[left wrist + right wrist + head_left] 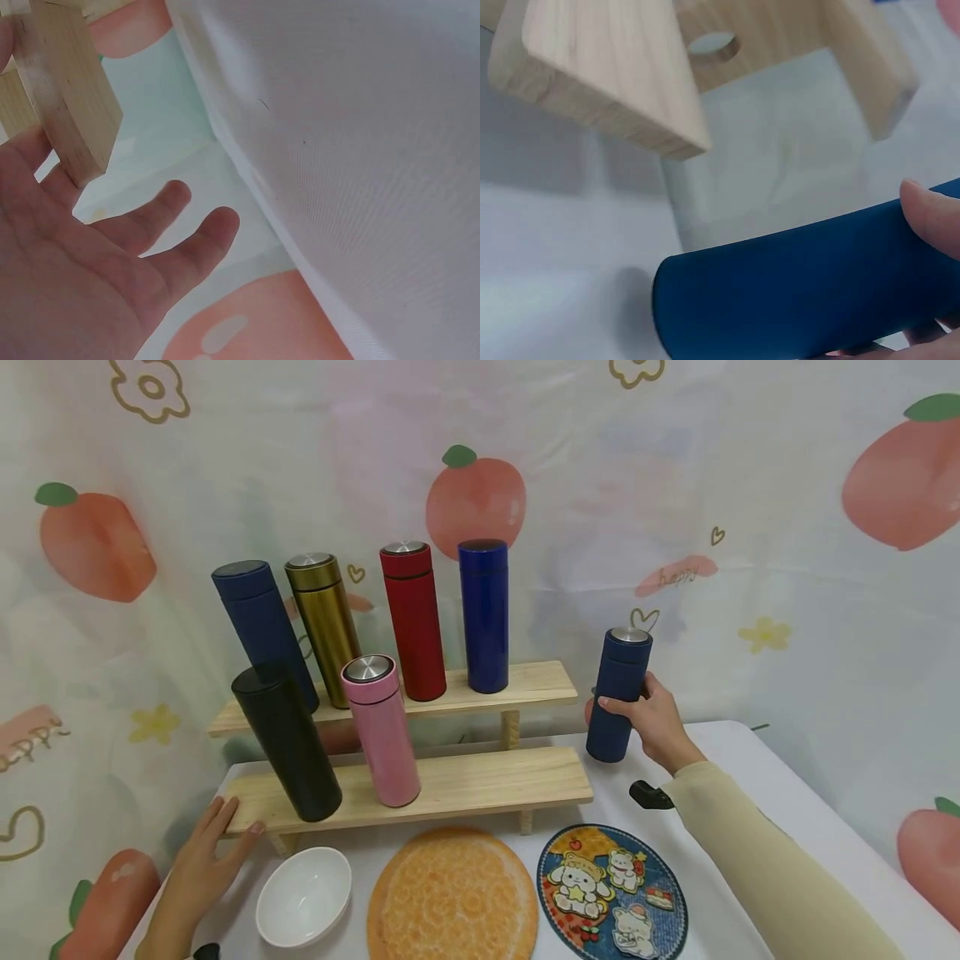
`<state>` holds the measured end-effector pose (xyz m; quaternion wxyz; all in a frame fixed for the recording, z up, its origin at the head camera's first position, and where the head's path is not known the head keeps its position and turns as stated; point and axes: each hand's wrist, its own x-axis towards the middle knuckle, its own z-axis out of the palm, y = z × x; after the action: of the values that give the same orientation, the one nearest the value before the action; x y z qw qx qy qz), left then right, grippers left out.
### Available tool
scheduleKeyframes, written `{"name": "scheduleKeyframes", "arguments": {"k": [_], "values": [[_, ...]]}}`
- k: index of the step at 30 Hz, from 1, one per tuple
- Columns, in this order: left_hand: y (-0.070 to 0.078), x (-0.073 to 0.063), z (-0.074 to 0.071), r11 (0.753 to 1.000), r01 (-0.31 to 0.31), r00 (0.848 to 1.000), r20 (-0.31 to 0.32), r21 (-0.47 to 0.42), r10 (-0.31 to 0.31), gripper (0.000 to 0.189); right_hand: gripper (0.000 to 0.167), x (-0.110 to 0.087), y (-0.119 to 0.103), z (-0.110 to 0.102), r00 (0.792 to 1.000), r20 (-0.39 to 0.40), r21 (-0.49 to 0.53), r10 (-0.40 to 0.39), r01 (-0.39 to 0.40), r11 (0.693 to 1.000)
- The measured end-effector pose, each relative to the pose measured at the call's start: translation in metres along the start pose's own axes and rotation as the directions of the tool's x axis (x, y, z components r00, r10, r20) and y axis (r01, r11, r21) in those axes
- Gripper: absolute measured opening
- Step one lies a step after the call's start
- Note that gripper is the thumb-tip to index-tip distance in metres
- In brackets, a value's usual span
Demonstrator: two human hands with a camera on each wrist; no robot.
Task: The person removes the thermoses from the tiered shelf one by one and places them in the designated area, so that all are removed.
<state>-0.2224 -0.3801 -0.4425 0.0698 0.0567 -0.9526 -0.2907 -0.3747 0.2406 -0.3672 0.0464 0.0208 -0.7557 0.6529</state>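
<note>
My right hand point(660, 727) grips a navy blue thermos bottle point(620, 677) with a silver lid top, thumb on one side and fingers on the other. The bottle stands nearly upright over the tabletop to the right of a two-tier wooden display stand point(487, 777). Seen from the right wrist, the bottle point(802, 285) lies across the lower view, its base pointing left. My left hand point(198, 864) rests at the left end of the stand's lower shelf, fingers fairly straight. In the left wrist view two fingers point(202, 247) extend free beside the shelf end point(79, 97).
The upper shelf bears a dark blue bottle point(266, 635), a gold one point(324, 631), a red one point(415, 622) and a bright blue one point(483, 614). Below stand black point(288, 743) and pink point(382, 731) bottles. In front lie a white bowl point(303, 897), a bread-patterned mat point(453, 893) and a cartoon mat point(613, 893).
</note>
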Motion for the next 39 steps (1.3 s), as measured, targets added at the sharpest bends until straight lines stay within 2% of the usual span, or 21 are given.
{"name": "scheduleKeyframes", "arguments": {"k": [6, 10, 15, 20, 24, 30, 34, 39], "values": [[0.000, 0.000, 0.002, 1.000, 0.028, 1.000, 0.007, -0.002, -0.028, 0.088, 0.101, 0.010, 0.016, 0.002, 0.999, -0.053, 0.050, 0.006, -0.004, 0.999], [0.000, 0.000, 0.001, 1.000, 0.028, 1.000, 0.005, -0.003, -0.028, 0.088, 0.096, 0.011, 0.022, 0.006, 0.998, -0.064, 0.037, -0.007, 0.009, 0.999], [0.001, 0.000, 0.000, 0.999, 0.039, 0.999, 0.019, 0.001, -0.039, 0.090, 0.096, 0.012, 0.026, 0.010, 0.998, -0.064, -0.004, 0.015, -0.016, 1.000], [0.000, 0.000, 0.001, 1.000, 0.024, 1.000, -0.003, 0.004, -0.024, 0.088, 0.099, 0.012, 0.030, 0.011, 0.997, -0.068, -0.047, 0.021, -0.024, 0.999], [0.000, -0.001, 0.002, 1.000, 0.030, 1.000, -0.002, 0.008, -0.030, 0.088, 0.097, 0.012, 0.033, 0.011, 0.999, -0.052, -0.064, 0.011, -0.014, 0.998], [0.002, -0.001, -0.001, 0.999, 0.045, 0.999, 0.012, 0.016, -0.045, 0.088, 0.094, 0.010, 0.026, 0.010, 1.000, -0.013, -0.077, 0.007, -0.008, 0.997], [0.002, -0.001, 0.000, 0.998, 0.060, 0.998, 0.033, 0.021, -0.061, 0.090, 0.095, 0.004, 0.015, 0.010, 0.998, -0.004, -0.053, -0.058, 0.057, 0.997], [-0.001, -0.001, 0.002, 0.999, 0.028, 1.000, 0.008, 0.027, -0.029, 0.089, 0.100, -0.007, -0.005, 0.011, 0.981, -0.050, -0.049, -0.185, 0.183, 0.982]]}}
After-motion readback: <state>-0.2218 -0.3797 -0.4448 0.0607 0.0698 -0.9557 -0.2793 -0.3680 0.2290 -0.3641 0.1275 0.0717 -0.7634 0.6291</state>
